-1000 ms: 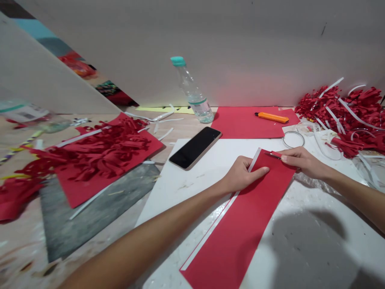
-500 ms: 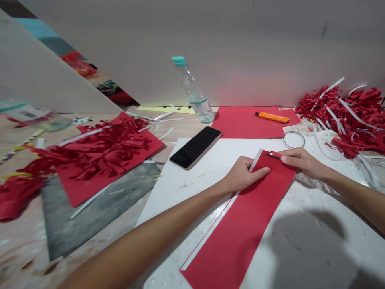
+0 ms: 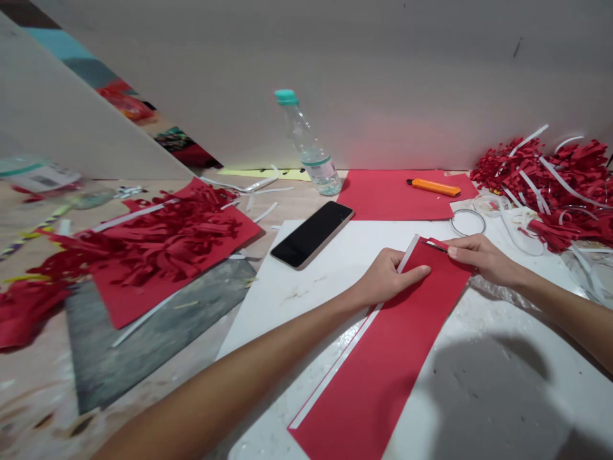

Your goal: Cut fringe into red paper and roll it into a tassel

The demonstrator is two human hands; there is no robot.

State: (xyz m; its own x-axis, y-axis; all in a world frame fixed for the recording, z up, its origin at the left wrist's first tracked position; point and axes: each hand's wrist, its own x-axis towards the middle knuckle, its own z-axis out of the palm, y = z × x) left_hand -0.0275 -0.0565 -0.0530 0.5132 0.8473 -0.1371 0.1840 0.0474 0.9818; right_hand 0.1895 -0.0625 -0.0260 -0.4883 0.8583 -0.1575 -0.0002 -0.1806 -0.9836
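A long red paper strip, with white tape along its left edge, slants over the white board. My left hand grips its upper left part, thumb on top and fingers underneath. At the strip's far end, my right hand is closed around what look like scissors. Only a thin metal blade shows, lying across the paper near the top edge; the handles are hidden in the hand. A narrow flap of red paper stands up beside the blade.
Beyond the white board lie a phone, a clear bottle and an orange cutter on red paper. Fringed red paper is heaped at right and left. A tape ring sits near my right hand.
The blade in my right hand has shifted slightly and shows a lighter face at the strip's far end. Both hands keep nearly the same place and grip.
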